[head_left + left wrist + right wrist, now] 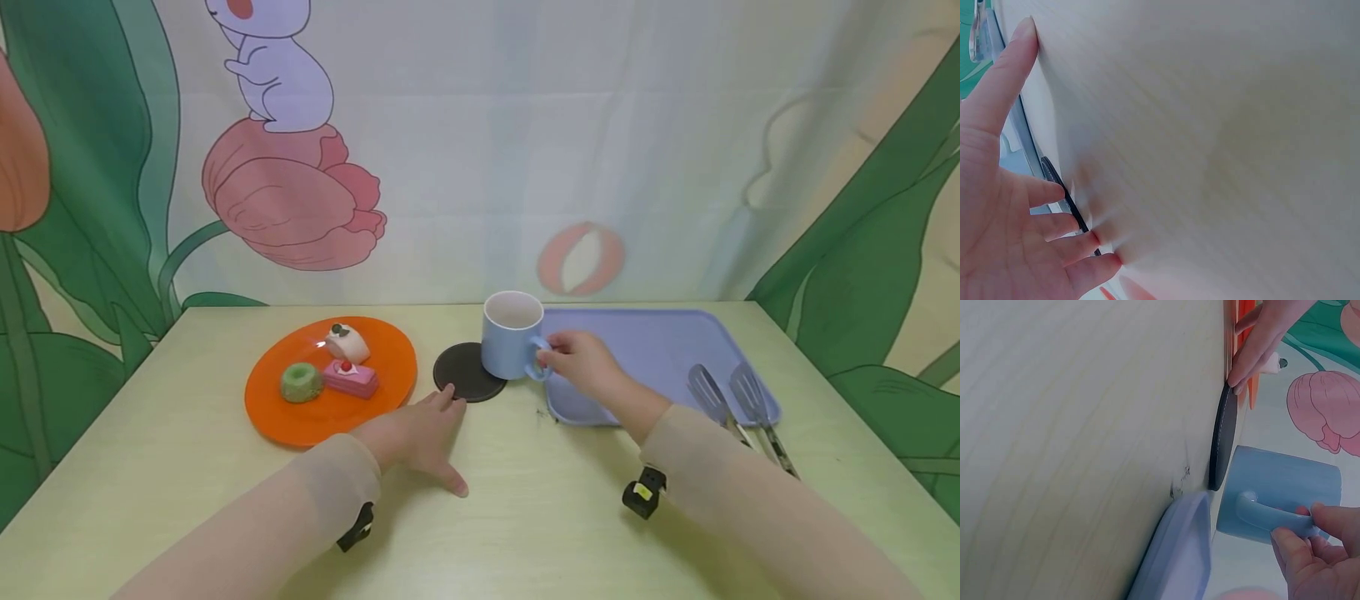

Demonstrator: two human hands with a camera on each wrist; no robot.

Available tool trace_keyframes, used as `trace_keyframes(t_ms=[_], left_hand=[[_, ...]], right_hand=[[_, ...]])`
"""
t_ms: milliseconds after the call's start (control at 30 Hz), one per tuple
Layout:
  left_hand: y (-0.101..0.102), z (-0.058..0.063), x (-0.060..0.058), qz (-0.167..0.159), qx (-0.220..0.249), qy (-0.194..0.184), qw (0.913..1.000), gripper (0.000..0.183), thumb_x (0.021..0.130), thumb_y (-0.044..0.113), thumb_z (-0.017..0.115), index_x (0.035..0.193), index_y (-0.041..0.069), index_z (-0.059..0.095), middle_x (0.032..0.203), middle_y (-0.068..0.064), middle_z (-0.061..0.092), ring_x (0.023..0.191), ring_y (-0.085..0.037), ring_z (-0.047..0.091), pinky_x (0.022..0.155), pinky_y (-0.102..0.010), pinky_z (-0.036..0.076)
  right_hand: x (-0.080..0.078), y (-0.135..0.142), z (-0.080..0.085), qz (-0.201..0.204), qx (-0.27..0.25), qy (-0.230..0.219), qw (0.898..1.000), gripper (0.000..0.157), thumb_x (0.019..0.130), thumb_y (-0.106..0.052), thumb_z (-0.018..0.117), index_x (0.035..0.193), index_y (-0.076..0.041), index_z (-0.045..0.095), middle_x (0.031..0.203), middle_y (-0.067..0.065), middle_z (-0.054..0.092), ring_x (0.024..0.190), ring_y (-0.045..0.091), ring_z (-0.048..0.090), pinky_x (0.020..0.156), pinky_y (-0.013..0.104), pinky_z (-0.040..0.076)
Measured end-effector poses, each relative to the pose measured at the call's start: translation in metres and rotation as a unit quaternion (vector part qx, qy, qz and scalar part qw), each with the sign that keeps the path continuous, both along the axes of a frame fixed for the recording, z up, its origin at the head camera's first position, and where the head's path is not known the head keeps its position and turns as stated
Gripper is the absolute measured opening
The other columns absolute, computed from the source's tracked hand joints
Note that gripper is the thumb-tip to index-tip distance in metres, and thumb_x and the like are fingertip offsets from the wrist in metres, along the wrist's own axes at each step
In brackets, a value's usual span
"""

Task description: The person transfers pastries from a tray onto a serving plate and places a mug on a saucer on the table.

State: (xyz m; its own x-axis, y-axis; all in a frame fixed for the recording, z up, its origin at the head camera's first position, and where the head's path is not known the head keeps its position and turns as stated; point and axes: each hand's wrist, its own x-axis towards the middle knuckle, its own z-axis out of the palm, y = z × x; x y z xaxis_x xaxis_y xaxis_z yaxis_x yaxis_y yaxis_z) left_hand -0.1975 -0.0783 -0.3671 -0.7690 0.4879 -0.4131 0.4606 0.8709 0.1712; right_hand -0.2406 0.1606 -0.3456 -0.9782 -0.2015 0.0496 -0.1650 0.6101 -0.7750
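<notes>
A light blue mug (506, 346) stands upright at the right edge of a round black coaster (467, 373), hiding part of that edge. My right hand (588, 362) pinches the mug's handle (1272, 515) between thumb and fingers. Whether the mug's base touches anything cannot be told. My left hand (420, 437) lies with fingers spread and thumb stretched out, its fingertips at the near edge of the coaster. In the left wrist view, the fingers (1079, 244) are before the coaster's thin dark edge.
Left of the coaster is an orange plate (277, 425) with a green ring cake (302, 382), a pink cake slice (351, 378) and a white roll (347, 342). On the right, two slotted metal utensils (752, 396) lie across the lilac tray's edge (637, 311). A patterned curtain (465, 150) hangs behind.
</notes>
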Motion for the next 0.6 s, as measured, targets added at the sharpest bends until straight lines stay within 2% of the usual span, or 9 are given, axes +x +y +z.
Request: trace_keyframes(t_ms=[133, 367, 600], left_hand=[[0.000, 0.000, -0.001, 0.001, 0.001, -0.003, 1.0000, 0.117, 0.061, 0.067, 0.072, 0.148, 0.006, 0.022, 0.154, -0.017, 0.010, 0.140, -0.032, 0.015, 0.110, -0.045, 0.020], [-0.001, -0.002, -0.001, -0.007, 0.002, 0.003, 1.0000, 0.117, 0.061, 0.068, 0.071, 0.147, 0.005, 0.023, 0.153, -0.019, 0.011, 0.140, -0.032, 0.015, 0.110, -0.045, 0.020], [0.000, -0.005, -0.004, -0.016, -0.007, 0.008, 0.9998, 0.118, 0.061, 0.070, 0.070, 0.147, 0.005, 0.022, 0.153, -0.019, 0.010, 0.140, -0.032, 0.015, 0.110, -0.046, 0.020]], right_hand=[[-0.001, -0.004, -0.001, 0.003, -0.008, 0.000, 1.000, 0.020, 0.090, -0.006, 0.060, 0.101, 0.010, 0.062, 0.089, 0.017, 0.068, 0.082, 0.019, 0.060, 0.073, 0.029, 0.051], [-0.001, -0.012, -0.004, 0.013, 0.001, 0.010, 1.000, 0.018, 0.088, -0.006, 0.061, 0.096, 0.010, 0.063, 0.086, 0.017, 0.068, 0.068, 0.011, 0.052, 0.062, 0.021, 0.043], [-0.001, -0.017, -0.003, 0.008, 0.006, 0.000, 1.000, 0.018, 0.088, -0.009, 0.062, 0.096, 0.006, 0.065, 0.084, 0.012, 0.068, 0.070, 0.012, 0.052, 0.063, 0.023, 0.042]])
